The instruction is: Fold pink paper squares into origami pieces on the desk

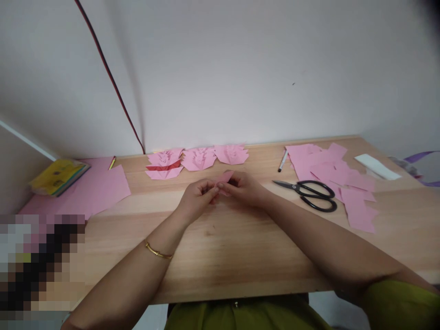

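Note:
Both of my hands meet above the middle of the table, closed on one small folded pink paper (225,177). My left hand (198,196) pinches its left side between thumb and fingers. Its right side is pinched by my right hand (245,187), and the fingers hide much of the sheet. Beyond the hands, along the wall, lie several cut and folded pink paper shapes (199,158) with jagged edges. A red strip (163,166) runs across the left ones. To the right of my hands rest black-handled scissors (305,192), blades pointing left.
Pink paper scraps (330,167) are heaped at the right, with a pen (283,160) beside them and a white strip (377,167) farther right. Large pink sheets (106,188) lie at the left under a yellow packet (60,176). A red-black cable (110,73) hangs down the wall.

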### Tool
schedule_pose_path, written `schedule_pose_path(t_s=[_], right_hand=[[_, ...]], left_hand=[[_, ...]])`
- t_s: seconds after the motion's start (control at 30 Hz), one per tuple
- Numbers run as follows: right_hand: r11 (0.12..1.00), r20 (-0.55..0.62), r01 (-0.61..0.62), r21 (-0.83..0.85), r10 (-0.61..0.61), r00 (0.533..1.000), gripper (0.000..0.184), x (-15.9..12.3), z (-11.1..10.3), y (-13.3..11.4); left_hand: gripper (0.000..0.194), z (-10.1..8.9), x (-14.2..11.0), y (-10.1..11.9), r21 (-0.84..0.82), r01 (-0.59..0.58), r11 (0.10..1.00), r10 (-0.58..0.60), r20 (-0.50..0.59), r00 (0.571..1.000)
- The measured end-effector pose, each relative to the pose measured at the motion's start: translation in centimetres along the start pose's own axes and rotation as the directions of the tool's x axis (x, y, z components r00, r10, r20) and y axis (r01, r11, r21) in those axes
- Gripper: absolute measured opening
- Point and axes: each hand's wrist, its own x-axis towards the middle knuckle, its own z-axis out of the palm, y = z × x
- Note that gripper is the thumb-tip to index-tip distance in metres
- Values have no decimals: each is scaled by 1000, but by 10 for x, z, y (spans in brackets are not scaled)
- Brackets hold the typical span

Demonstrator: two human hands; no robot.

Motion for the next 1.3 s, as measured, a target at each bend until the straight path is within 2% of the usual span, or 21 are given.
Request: schedule_pose_path(t_s=[0.57, 0.87, 1.13, 1.3], right_hand=[[999, 4, 6, -50, -6, 1000, 27, 0, 0, 1], [998, 6, 47, -49, -47, 999, 26, 1, 1, -1], [970, 15, 123, -212, -122, 992, 29, -1, 0, -7], [980, 10, 90, -178, -89, 996, 29, 0, -1, -7]], left_hand=[[21, 2, 0, 1, -13, -14, 1000, 13, -19, 1000], [22, 4, 2, -8, -21, -27, 999, 24, -145, 989], [23, 1, 1, -6, -63, -42, 997, 37, -80, 996], [21, 2, 1, -4, -123, -28, 992, 18, -85, 996]])
